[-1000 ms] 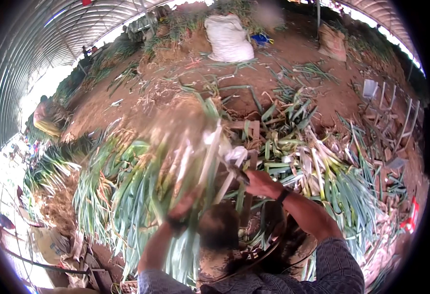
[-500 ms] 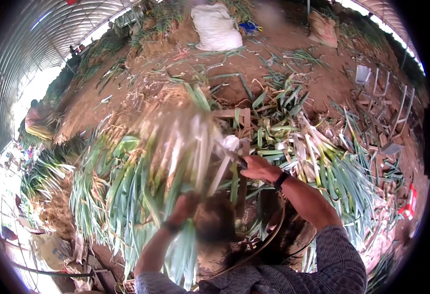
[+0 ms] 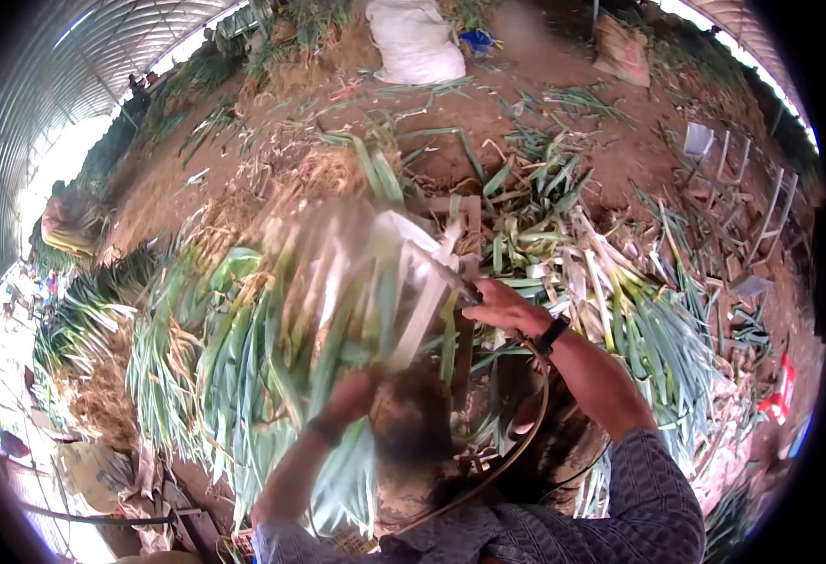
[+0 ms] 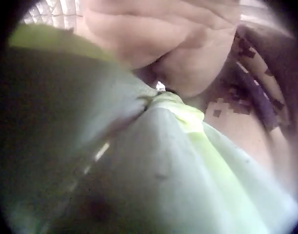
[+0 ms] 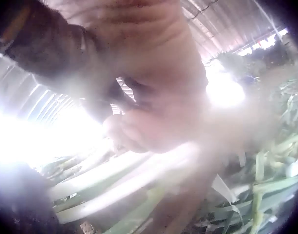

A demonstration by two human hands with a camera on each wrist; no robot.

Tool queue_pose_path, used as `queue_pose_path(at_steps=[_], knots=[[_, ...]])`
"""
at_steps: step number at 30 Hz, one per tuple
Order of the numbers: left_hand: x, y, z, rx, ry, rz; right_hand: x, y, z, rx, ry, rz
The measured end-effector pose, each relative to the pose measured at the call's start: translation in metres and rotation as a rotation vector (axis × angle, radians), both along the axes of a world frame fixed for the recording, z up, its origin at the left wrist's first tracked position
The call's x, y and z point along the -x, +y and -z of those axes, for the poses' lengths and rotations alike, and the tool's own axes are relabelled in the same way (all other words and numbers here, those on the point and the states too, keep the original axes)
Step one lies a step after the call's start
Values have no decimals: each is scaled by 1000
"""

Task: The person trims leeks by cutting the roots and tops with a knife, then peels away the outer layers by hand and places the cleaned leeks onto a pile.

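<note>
My left hand grips a leek by its green leaves, which hang below the hand. In the left wrist view, broad leaves pass right under the curled palm. The leek's white stalk points up and away, blurred, with loose pale skin near its upper end. My right hand is curled round the handle of a thin metal air gun, its tip angled up-left across the stalk. A hose runs down from that handle. In the right wrist view, pale stalks lie beyond the hand, partly washed out by glare.
A heap of leeks lies at my left and another pile at my right. A wooden frame stands ahead among leaf scraps. Farther off are a white sack and metal frames.
The head view has tilted downward a little. My right hand has moved slightly up in the view with the air gun. The left hand keeps its grip, and loose skin spreads at the stalk's upper end.
</note>
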State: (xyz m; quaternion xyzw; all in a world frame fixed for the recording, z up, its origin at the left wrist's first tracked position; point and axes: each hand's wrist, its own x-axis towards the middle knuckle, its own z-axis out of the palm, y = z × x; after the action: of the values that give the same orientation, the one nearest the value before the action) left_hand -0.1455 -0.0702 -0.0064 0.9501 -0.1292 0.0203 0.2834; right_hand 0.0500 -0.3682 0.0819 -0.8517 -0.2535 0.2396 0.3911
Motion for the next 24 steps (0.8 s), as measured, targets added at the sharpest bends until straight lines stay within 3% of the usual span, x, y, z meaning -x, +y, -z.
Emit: queue_pose_path(at_steps=[3, 6, 8, 10, 12, 13, 16, 17, 20, 23, 24], knots=[[-13, -15, -39, 16, 54, 69, 2, 5, -2, 161, 28, -173], [-20, 11, -14, -387, 168, 32, 17, 18, 14, 174, 0, -266], [-17, 42, -1, -223, 46, -211, 28, 24, 30, 82, -137, -337], [-12, 58, -25, -116, -28, -532, 34, 32, 43, 37, -77, -299], [2, 88, -14, -240, -17, -600, 42, 38, 38, -25, -95, -240], [9, 93, -14, -269, 37, -623, 41, 46, 36, 62, -182, -267], [25, 107, 5, -373, 112, -566, 43, 59, 19, 109, -68, -306], [27, 106, 15, -321, 161, -615, 43, 62, 29, 112, -71, -390], [26, 99, 11, -351, 171, -621, 53, 65, -10, 157, -216, -552], [23, 92, -3, -297, 121, -573, 44, 67, 20, 198, -36, -458], [23, 93, 4, -303, 118, -593, 42, 66, 35, 172, -125, -514]])
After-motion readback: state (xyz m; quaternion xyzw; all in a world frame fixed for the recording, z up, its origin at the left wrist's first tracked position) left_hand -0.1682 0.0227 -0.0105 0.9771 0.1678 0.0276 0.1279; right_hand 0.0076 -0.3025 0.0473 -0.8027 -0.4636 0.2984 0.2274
